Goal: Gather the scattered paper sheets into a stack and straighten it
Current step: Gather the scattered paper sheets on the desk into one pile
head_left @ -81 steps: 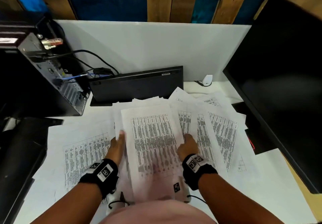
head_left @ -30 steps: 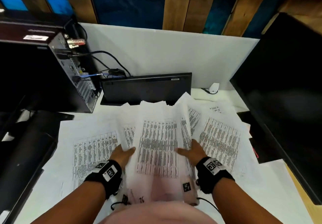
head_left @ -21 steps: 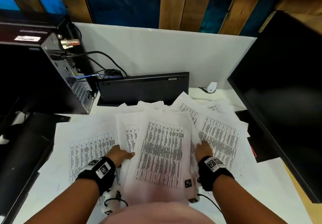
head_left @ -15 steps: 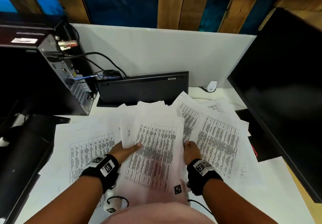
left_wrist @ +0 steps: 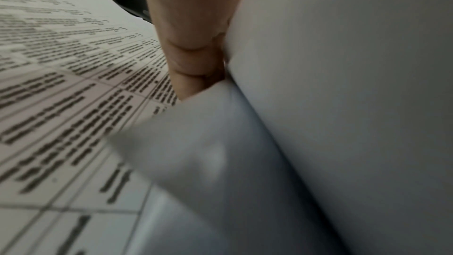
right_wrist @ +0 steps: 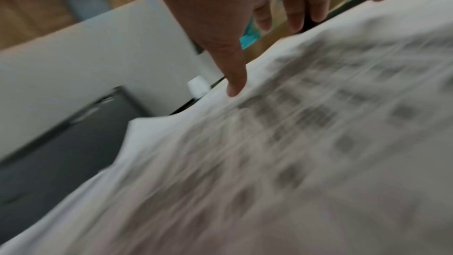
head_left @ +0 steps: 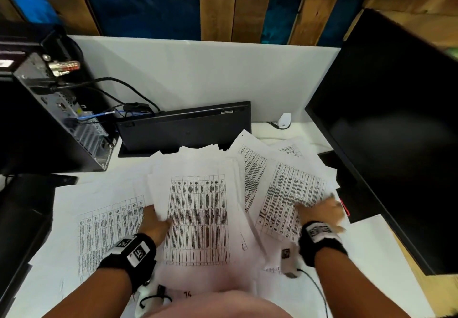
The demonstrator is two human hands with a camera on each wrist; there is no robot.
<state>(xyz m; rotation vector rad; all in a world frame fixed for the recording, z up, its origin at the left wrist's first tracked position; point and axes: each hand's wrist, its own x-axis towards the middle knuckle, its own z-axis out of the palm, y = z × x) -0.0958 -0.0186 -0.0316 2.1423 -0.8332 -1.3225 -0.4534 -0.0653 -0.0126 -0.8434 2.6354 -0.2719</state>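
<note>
Right hand [head_left: 322, 212] had left the stack's [head_left: 198, 213] right edge since half a second before and lay farther right, over the tilted sheet [head_left: 291, 194] beside the stack. Its fingers [right_wrist: 296, 15] were spread and nearly straight, holding nothing; the thumb tip touched or almost touched that sheet, too blurred to tell which. Left hand [head_left: 155, 226] had stayed at the stack's left edge. Its thumb lay on the top page and its fingers went under the raised edge, so it gripped the stack there; in the left wrist view one finger [left_wrist: 193, 49] pressed against the lifted white underside. Stack sat between the two hands, printed table facing up, long edge pointing away from the person. Just left of the left hand lay a flat sheet [head_left: 109, 226]. More sheets fanned out beyond the right hand, up to the black monitor [head_left: 396, 132]. Beyond the stack's far edge stood a black keyboard [head_left: 183, 127], propped against the white partition [head_left: 210, 75]. All paper lay on the white desk [head_left: 371, 255].
</note>
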